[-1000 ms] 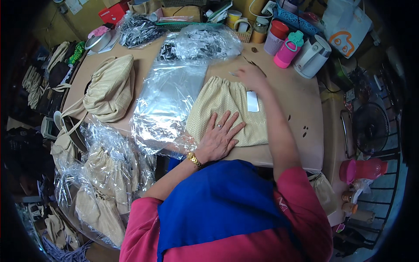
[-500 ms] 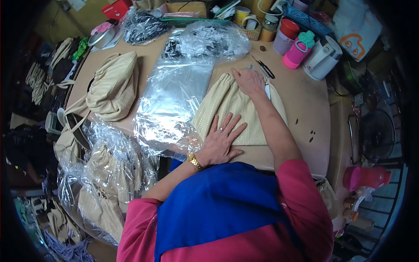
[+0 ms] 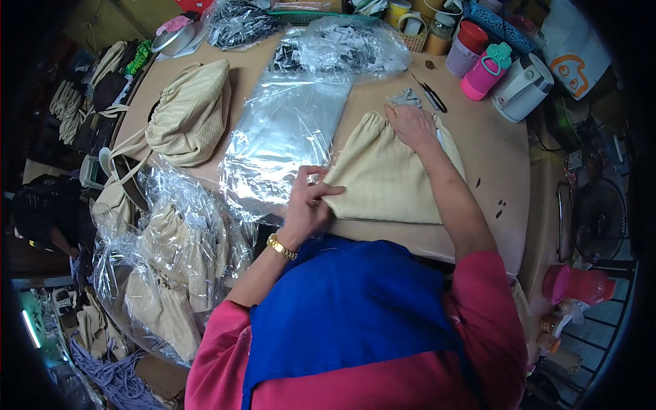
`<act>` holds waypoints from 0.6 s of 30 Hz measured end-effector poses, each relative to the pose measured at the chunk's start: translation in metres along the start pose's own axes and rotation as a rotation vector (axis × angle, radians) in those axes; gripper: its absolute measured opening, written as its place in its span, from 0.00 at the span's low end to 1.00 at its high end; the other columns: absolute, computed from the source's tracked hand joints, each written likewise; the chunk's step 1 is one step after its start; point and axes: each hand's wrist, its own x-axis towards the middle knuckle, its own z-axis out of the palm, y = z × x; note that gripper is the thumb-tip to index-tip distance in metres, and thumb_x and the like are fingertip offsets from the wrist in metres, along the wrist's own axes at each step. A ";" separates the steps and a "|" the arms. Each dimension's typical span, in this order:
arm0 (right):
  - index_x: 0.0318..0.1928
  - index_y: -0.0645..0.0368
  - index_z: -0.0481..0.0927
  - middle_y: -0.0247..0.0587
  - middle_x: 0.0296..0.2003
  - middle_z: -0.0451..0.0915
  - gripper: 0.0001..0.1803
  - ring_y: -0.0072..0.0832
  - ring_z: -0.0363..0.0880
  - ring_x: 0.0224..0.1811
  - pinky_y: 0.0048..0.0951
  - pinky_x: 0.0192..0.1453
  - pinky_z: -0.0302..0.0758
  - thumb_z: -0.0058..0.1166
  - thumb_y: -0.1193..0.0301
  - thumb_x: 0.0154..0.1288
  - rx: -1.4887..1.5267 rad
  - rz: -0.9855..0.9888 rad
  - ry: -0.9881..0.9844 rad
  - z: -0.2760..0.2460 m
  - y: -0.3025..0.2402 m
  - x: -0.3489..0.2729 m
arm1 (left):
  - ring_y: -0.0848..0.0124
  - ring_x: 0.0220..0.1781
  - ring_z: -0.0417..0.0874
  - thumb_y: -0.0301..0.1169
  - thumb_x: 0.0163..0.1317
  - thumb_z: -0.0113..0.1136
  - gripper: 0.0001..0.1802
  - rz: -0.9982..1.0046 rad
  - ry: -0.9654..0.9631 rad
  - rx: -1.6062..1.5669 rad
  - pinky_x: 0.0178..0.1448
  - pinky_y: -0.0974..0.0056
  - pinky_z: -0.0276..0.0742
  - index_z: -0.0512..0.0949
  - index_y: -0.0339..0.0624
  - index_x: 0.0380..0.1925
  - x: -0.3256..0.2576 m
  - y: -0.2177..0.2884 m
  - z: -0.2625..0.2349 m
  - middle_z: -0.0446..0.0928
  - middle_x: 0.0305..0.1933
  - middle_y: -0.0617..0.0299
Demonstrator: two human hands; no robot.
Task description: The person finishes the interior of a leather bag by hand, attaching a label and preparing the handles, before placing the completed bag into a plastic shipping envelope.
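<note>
A cream woven drawstring bag [image 3: 386,184] lies flat on the table in front of me, its gathered top pointing away. My right hand [image 3: 413,128] is closed on that gathered top, near a white tag [image 3: 441,140] at the right side. At the bag's left edge is my left hand [image 3: 309,205], thumb resting on the fabric and the curved fingers apart from it. Beside this hand lies a stack of clear plastic bags [image 3: 283,137]. A small grey scrap [image 3: 406,98] sits just beyond my right hand.
Another cream bag [image 3: 190,119] stands at the left. Plastic-wrapped bags [image 3: 167,253] are heaped at the near left. Thread snips [image 3: 432,98], a pink bottle [image 3: 484,74] and a white kettle [image 3: 523,87] are at the far right. A bulging clear bag [image 3: 359,44] lies at the back.
My left hand has lifted from lying flat on the bag and shifted to its left edge. The right hand stays at the gathered top. The whole view has shifted slightly.
</note>
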 end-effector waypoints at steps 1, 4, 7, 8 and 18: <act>0.34 0.63 0.84 0.58 0.35 0.83 0.27 0.52 0.83 0.40 0.49 0.49 0.76 0.42 0.52 0.72 0.009 0.008 0.020 0.004 0.002 0.000 | 0.70 0.45 0.78 0.11 0.46 0.54 0.22 -0.094 0.066 -0.094 0.40 0.67 0.79 0.88 0.47 0.35 0.000 -0.008 0.000 0.71 0.56 0.57; 0.34 0.61 0.84 0.56 0.35 0.83 0.26 0.53 0.82 0.39 0.50 0.48 0.76 0.42 0.52 0.72 0.022 0.017 0.063 0.009 0.002 0.001 | 0.71 0.49 0.77 0.13 0.50 0.59 0.26 -0.249 -0.053 -0.145 0.46 0.70 0.76 0.83 0.47 0.49 -0.005 -0.013 -0.013 0.71 0.56 0.57; 0.36 0.61 0.83 0.51 0.39 0.83 0.26 0.51 0.82 0.40 0.49 0.49 0.76 0.40 0.53 0.73 0.013 -0.001 0.100 0.009 -0.005 -0.005 | 0.65 0.53 0.78 0.16 0.56 0.61 0.29 -0.169 -0.254 -0.375 0.59 0.65 0.72 0.77 0.47 0.59 0.003 -0.022 -0.028 0.69 0.64 0.55; 0.37 0.60 0.83 0.49 0.40 0.83 0.25 0.51 0.82 0.40 0.49 0.49 0.77 0.40 0.53 0.73 0.007 -0.008 0.131 0.013 -0.002 -0.004 | 0.66 0.53 0.78 0.17 0.55 0.60 0.26 -0.160 -0.261 -0.372 0.58 0.65 0.73 0.80 0.46 0.56 0.008 -0.015 -0.030 0.72 0.61 0.55; 0.43 0.58 0.80 0.45 0.45 0.81 0.19 0.47 0.81 0.47 0.47 0.53 0.74 0.44 0.56 0.73 -0.001 -0.064 0.198 0.016 0.005 -0.001 | 0.58 0.46 0.78 0.24 0.51 0.61 0.11 0.123 0.000 0.655 0.46 0.59 0.74 0.88 0.52 0.31 0.007 0.022 -0.019 0.77 0.46 0.54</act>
